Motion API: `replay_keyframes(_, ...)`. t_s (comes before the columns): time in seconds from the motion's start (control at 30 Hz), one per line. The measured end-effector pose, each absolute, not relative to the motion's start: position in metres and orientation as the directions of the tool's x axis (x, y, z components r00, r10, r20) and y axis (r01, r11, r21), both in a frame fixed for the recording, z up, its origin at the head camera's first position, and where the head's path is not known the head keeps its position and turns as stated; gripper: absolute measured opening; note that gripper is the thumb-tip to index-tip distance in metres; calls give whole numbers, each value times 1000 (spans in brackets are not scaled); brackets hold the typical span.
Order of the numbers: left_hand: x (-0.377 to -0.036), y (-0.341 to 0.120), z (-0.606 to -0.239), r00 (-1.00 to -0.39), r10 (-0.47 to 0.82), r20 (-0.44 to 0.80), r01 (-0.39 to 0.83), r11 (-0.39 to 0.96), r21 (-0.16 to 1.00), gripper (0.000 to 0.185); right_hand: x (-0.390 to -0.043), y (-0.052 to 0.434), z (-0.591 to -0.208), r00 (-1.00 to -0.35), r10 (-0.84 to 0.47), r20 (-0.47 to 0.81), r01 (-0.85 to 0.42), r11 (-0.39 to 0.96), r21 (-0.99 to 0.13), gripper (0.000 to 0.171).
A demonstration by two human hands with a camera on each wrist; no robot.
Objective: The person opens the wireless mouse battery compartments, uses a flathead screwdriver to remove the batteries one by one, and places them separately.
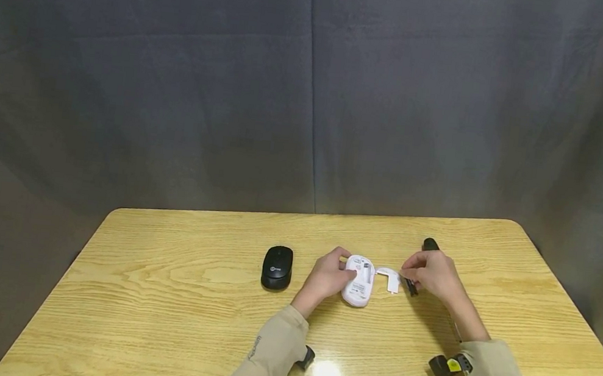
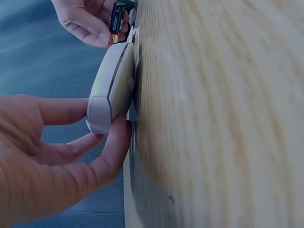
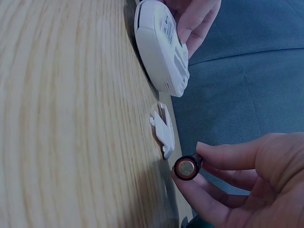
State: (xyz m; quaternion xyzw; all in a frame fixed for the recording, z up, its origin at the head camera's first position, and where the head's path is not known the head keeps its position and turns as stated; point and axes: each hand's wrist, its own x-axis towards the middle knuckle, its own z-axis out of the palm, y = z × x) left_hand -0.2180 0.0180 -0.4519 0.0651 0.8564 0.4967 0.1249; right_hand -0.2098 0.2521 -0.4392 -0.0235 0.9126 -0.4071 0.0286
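Nearest the camera, the right hand (image 3: pixel 247 185) pinches a battery (image 3: pixel 186 168), small, stiff and smooth, best held round its sides. The left hand (image 1: pixel 325 276) steadies the upturned white mouse (image 1: pixel 358 280) on the tabletop (image 1: pixel 158 295), its cover (image 1: pixel 390 278) just beside.

We can read almost nothing here; the black mouse (image 1: pixel 277 266) bears a small round white logo on its back, too small for us to make out; the white mouse (image 1: pixel 358 281), lying underside up, carries a printed label, and in the right wrist view we see rows of fine grey print on it (image 3: pixel 167 29), none of it legible; the sleeve (image 1: pixel 267 356) of the left arm shows a short line of small lettering near the cuff, which we cannot decipher.
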Motion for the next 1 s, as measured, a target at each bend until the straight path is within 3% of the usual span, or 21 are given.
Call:
replay_keyframes(0.23,-218,18,-451,-968,217,-127,20,570,821,34,-209,254,-440,-996,-75,-49,-16,690,-724,6)
replay_keyframes(0.63,-215,18,-450,-961,216,-174,-34,529,848,33,-209,251,-446,-996,-82,22,-76,755,-651,9)
replay_keyframes(1.0,-215,11,-439,-976,209,-58,94,650,754,34,-210,250,-445,-996,-77,33,-82,793,-604,14)
